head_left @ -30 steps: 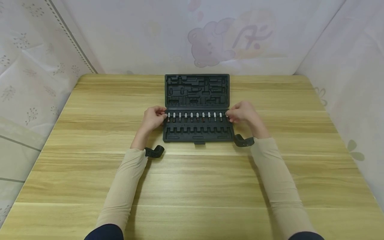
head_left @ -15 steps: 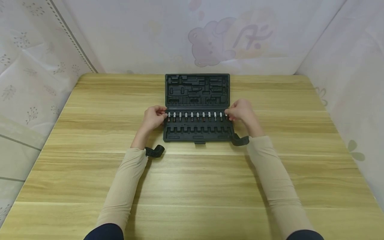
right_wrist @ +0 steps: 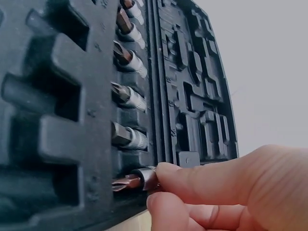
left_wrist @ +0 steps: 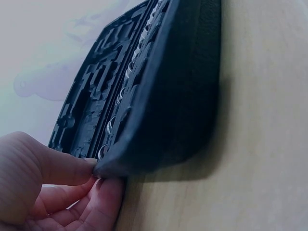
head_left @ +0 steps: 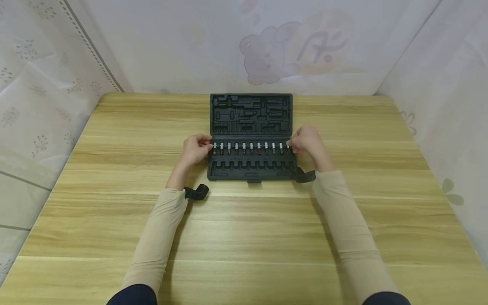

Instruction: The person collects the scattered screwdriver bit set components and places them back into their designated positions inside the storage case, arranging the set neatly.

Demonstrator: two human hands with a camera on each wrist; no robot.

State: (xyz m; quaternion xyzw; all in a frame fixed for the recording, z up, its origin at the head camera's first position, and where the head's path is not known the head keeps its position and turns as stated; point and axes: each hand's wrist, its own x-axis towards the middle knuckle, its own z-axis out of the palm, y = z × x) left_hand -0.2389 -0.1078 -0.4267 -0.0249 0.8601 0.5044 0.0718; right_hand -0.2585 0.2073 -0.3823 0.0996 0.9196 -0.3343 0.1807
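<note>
A black plastic tool case (head_left: 251, 169) lies open in the middle of the wooden table (head_left: 114, 220), its lid (head_left: 250, 113) folded back flat. A row of several silver bit sockets (head_left: 248, 147) sits along the hinge side of the lower tray. My left hand (head_left: 196, 149) pinches the left end corner of the case (left_wrist: 144, 144) between thumb and fingers. My right hand (head_left: 306, 142) pinches the rightmost bit socket (right_wrist: 144, 180) at the right end of the row, its tip still lying in its slot.
The lower tray's front row of slots (head_left: 251, 164) is empty. A black wrist-camera mount sits at each wrist (head_left: 197, 192) (head_left: 305, 176). Pale patterned cloth walls (head_left: 267, 46) close in the table at the back and both sides.
My right hand has shifted slightly left and back, closing onto the rightmost bit socket. The left hand and the case have stayed in place.
</note>
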